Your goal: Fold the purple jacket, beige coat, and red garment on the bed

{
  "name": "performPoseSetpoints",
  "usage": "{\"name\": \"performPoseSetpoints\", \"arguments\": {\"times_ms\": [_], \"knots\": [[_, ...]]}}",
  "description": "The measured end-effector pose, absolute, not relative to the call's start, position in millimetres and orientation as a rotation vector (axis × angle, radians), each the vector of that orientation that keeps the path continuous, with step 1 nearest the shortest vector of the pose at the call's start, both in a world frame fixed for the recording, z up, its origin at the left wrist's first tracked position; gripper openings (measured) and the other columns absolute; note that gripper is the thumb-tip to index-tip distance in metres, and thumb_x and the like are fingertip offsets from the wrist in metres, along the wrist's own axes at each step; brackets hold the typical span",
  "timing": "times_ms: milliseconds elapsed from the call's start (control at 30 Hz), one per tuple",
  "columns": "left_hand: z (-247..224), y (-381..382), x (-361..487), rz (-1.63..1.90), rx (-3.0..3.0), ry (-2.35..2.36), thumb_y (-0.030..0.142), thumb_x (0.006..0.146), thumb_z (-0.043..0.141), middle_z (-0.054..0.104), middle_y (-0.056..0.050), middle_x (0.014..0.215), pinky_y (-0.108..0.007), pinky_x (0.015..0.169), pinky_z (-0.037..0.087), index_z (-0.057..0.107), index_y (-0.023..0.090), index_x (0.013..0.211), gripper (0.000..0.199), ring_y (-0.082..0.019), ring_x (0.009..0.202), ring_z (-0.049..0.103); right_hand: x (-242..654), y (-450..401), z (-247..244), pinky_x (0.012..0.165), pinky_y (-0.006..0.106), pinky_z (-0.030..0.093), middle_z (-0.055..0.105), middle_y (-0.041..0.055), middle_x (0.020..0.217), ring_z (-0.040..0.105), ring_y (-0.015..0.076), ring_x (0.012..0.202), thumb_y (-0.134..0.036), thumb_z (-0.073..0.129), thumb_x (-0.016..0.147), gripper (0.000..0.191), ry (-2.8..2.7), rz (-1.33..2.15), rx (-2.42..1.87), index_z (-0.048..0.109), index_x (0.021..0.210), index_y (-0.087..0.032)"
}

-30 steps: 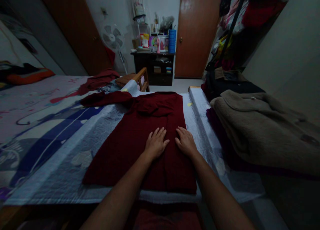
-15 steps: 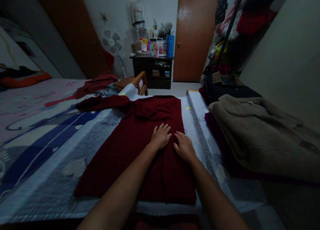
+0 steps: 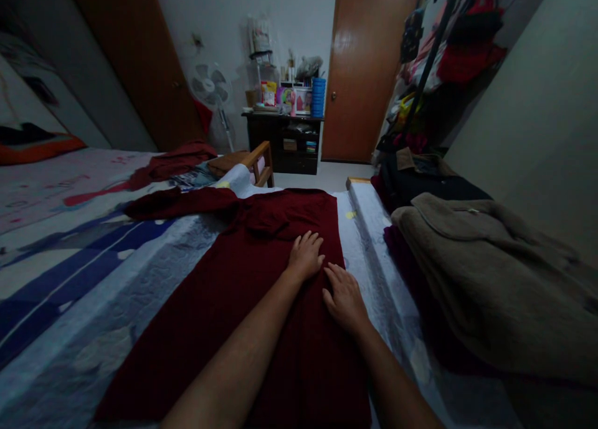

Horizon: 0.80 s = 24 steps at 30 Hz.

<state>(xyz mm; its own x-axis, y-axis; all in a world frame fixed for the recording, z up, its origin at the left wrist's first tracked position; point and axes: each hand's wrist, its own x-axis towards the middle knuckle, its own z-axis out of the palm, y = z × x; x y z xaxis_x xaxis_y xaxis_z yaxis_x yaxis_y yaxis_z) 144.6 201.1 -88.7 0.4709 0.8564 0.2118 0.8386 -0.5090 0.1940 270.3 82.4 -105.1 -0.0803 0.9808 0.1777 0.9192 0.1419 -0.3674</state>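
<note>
A dark red long garment [image 3: 210, 304] lies spread on the pale quilted bedding [image 3: 172, 273]. One sleeve stretches out to the left, and the right side forms a straight edge with bunched fabric near the top. My left hand [image 3: 306, 254] rests flat on the garment around its middle, fingers spread, holding nothing. Just to its right and slightly nearer, my right hand [image 3: 346, 297] lies on the cloth by the right edge, its fingers apart and slightly bent.
Folded clothes, a brown fleecy coat [image 3: 486, 279] among them, are stacked at the right. Patterned bedding [image 3: 93, 261] and a rust-red cloth [image 3: 175, 164] lie left. Behind stand a wooden chair [image 3: 261, 161], a fan [image 3: 210, 86] and a black cabinet [image 3: 261, 139].
The view has shifted, so the garment's near part appears larger and lower. Both hands remain flat on the cloth; my right hand appears a little lower in the view.
</note>
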Motion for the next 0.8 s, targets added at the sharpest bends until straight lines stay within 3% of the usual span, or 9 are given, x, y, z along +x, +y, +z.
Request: {"name": "performPoseSetpoints", "arguments": {"times_ms": [267,567,667,733,800], "knots": [[-108,206,142,0.43,2.595,1.552,0.042,0.094,0.044,0.045,-0.004,0.15,-0.051,0.117,0.02,0.048,0.026,0.139,0.048,-0.024,0.143,0.029,267,82,-102,0.117,0.046,0.022,0.031,0.0102,0.157,0.022,0.0273,0.146,-0.027,0.049,0.087,0.059,-1.98,0.176,-1.97,0.044,0.144,-0.014],[-105,204,144,0.43,2.608,1.552,0.042,0.094,0.043,0.044,-0.004,0.151,-0.053,0.117,0.02,0.048,0.027,0.14,0.049,-0.026,0.143,0.028,272,83,-98,0.116,0.045,0.024,0.033,0.0127,0.155,0.026,0.0291,0.145,-0.031,0.052,0.085,0.062,-2.008,0.269,-1.995,0.044,0.144,-0.013],[-106,204,144,0.442,2.612,1.552,0.042,0.094,0.043,0.044,-0.004,0.15,-0.054,0.117,0.02,0.047,0.026,0.14,0.05,-0.026,0.143,0.028,280,96,-75,0.109,0.042,0.034,0.048,0.0145,0.145,0.042,0.0295,0.136,-0.037,0.049,0.09,0.05,-2.088,0.383,-1.99,0.055,0.134,-0.014],[-107,204,144,0.451,2.613,1.544,0.042,0.094,0.043,0.044,-0.004,0.15,-0.054,0.116,0.02,0.047,0.026,0.14,0.05,-0.026,0.143,0.028,284,116,-58,0.098,0.036,0.043,0.066,0.013,0.123,0.061,0.0256,0.115,-0.034,0.038,0.095,0.039,-2.117,0.474,-1.995,0.066,0.117,-0.017],[-107,204,143,0.455,2.61,1.529,0.04,0.094,0.042,0.044,-0.004,0.151,-0.054,0.116,0.02,0.047,0.026,0.14,0.049,-0.026,0.143,0.029,285,143,-49,0.094,0.033,0.044,0.069,0.0127,0.115,0.065,0.0225,0.107,-0.027,0.031,0.097,0.041,-2.084,0.449,-1.977,0.063,0.119,-0.015]]}}
